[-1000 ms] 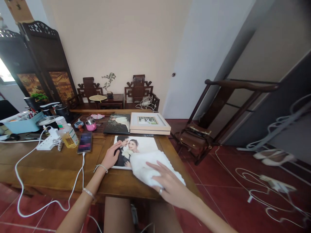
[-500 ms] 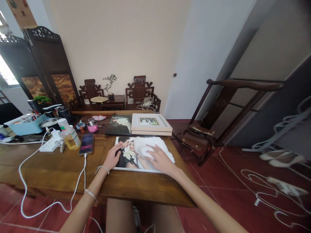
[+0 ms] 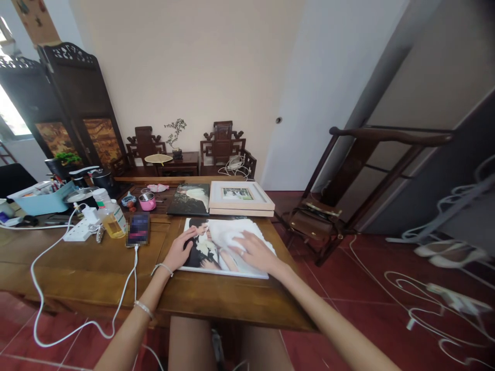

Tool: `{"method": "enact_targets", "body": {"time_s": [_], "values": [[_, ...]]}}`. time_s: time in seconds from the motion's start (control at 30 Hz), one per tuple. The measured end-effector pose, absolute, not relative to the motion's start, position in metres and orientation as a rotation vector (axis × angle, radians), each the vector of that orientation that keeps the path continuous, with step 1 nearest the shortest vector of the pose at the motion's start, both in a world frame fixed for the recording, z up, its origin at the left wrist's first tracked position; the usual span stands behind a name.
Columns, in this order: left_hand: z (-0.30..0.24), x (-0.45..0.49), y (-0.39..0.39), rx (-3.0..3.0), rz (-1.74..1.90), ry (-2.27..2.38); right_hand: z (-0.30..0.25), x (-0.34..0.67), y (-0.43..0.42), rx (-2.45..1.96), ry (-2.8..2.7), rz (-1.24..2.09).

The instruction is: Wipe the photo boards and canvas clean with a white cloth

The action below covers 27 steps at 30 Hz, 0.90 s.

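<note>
White, soft-looking cloth (image 3: 226, 232) lies bunched on the right part of a large photo print (image 3: 209, 252), under the right hand (image 3: 257, 252), whose fingers are spread apart over it rather than pinching it. The left hand (image 3: 180, 251) rests on the print's left side, its fingers close together and the thumb held apart; it probably sits there to keep the print from sliding. The print lies flat on the wooden table (image 3: 96, 273), near the front right corner, seemingly so that both arms reach it easily. Just past its far edge lie the dark photo panel (image 3: 189, 200) and the stacked frames (image 3: 240, 207), limiting room that way; the table's right edge is also near. More wood shows leftward, up to the phone (image 3: 138, 231), and a strip runs along the front
</note>
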<state>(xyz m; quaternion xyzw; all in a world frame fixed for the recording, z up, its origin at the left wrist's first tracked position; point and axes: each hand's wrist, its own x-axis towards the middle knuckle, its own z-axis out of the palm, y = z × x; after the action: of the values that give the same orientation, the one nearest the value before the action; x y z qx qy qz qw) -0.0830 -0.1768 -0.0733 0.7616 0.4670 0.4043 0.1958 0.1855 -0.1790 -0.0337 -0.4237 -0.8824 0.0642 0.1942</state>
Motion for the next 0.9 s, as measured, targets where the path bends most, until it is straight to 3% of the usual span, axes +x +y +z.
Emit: {"method": "enact_targets", "body": {"time_s": [0.17,0.47,0.77,0.9], "values": [[-0.073,-0.081,-0.178,2.127,1.168,1.338,-0.038,0.176,-0.153,-1.232,-2.404,0.135],[-0.077,-0.080,-0.177,2.099,1.260,1.429,-0.032,0.179,-0.248,-0.937,-2.611,0.258],[-0.074,-0.079,-0.180,2.124,1.223,1.414,-0.039,0.174,-0.175,-1.140,-2.432,0.143],[-0.076,-0.078,-0.179,2.122,1.246,1.424,-0.038,0.162,-0.191,-1.154,-2.440,0.150]]}}
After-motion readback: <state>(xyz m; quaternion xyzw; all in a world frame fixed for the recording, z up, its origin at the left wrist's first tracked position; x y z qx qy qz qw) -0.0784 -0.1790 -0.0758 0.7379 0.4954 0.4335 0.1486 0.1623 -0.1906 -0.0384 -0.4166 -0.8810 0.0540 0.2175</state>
